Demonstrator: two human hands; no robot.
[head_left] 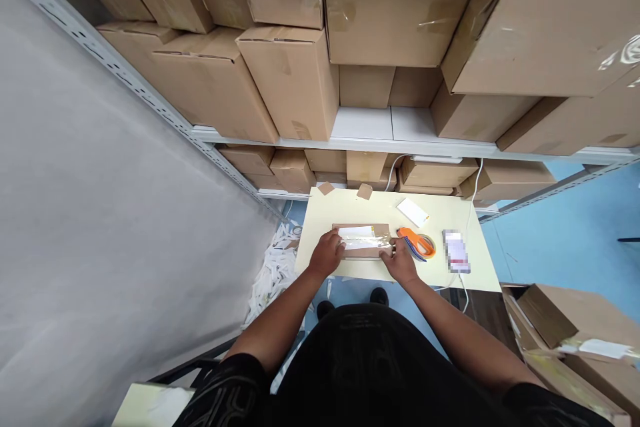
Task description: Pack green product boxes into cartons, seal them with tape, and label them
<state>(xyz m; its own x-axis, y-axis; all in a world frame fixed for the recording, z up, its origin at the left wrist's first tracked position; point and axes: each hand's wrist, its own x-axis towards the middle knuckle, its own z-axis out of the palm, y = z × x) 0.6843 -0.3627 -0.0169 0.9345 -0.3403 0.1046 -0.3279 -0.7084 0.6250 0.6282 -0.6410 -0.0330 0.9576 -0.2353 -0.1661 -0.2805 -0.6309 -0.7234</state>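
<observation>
A small flat cardboard box (361, 241) with a white label and shiny clear tape across its top lies on a pale yellow table (350, 210). My left hand (327, 253) rests on the box's left end, fingers curled over it. My right hand (397, 261) presses on the box's right front corner, fingers bent. An orange tape dispenser (417, 242) lies just right of the box, close to my right hand.
A phone (455, 251) on a white cable and a white card (413, 211) lie on the table's right side. Two cardboard scraps (365, 191) sit at the far edge. Shelves stacked with cartons (295, 73) rise behind. Paper strips (273, 273) litter the floor left; open cartons (565, 327) stand right.
</observation>
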